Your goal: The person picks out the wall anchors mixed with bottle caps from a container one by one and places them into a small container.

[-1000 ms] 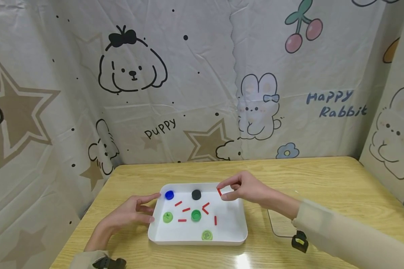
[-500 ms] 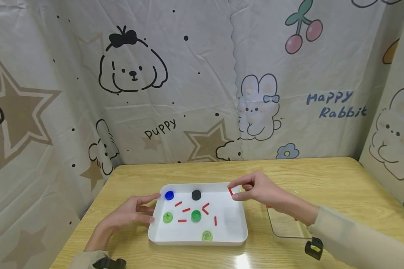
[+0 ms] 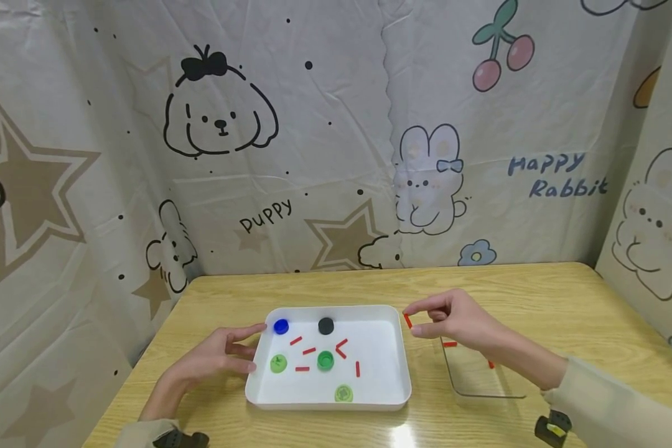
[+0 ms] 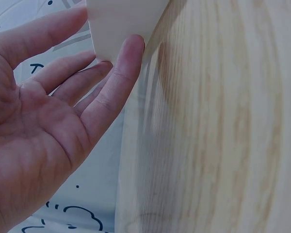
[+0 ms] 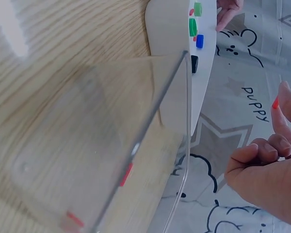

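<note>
Right hand (image 3: 460, 320) raised, thumb and forefinger pinching one red stick (image 3: 407, 320) beside the white tray (image 3: 381, 348). Left hand (image 3: 215, 356): extended fingers touching the tray. Tray: six red sticks (image 3: 358, 369), five round caps (image 3: 325, 361). Clear box (image 3: 487, 396): two sticks (image 3: 450, 344) visible.

And the right arm (image 3: 529, 358) hides part of the clear box (image 3: 487, 395) from the head camera, while the left wrist view crops the white tray (image 4: 121, 29)
</note>
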{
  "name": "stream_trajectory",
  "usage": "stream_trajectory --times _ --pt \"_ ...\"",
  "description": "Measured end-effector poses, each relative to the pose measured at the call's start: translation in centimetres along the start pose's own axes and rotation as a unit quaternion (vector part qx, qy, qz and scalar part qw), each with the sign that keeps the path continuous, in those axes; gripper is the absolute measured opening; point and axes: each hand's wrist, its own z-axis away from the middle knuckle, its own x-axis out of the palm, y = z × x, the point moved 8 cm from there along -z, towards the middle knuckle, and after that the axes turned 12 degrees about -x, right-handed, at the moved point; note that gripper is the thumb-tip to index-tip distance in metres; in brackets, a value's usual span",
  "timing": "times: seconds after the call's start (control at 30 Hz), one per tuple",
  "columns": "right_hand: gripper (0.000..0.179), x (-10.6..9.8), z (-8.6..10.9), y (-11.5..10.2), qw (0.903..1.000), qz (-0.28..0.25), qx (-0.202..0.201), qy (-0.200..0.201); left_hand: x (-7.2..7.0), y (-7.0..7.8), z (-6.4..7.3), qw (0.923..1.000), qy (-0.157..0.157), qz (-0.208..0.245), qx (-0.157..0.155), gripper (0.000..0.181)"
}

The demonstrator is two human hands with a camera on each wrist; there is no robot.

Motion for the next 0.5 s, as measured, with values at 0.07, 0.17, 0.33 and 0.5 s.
stream_trajectory --times 0.07,0.17,0.33,0.5 --pt "0.037 -0.4 0.4 0.2 0.9999 0.005 0.005 0.008 0.0 -0.1 0.0 1.0000 0.001 0.001 -0.001 0.081" --pt "0.038 -1.0 0.9 0.4 0.9999 0.008 0.006 0.013 -0.1 -0.1 -0.1 1.0000 0.001 0.000 0.000 0.081" --pt "0.042 -1.7 1.9 0.8 0.9997 -0.015 0.005 0.020 -0.1 -0.2 -0.1 1.0000 0.003 -0.009 0.001 0.081" --pt "0.044 -2.5 2.9 1.4 0.9991 -0.026 0.013 0.029 -0.1 -0.3 -0.1 0.9999 0.005 -0.010 -0.003 0.082"
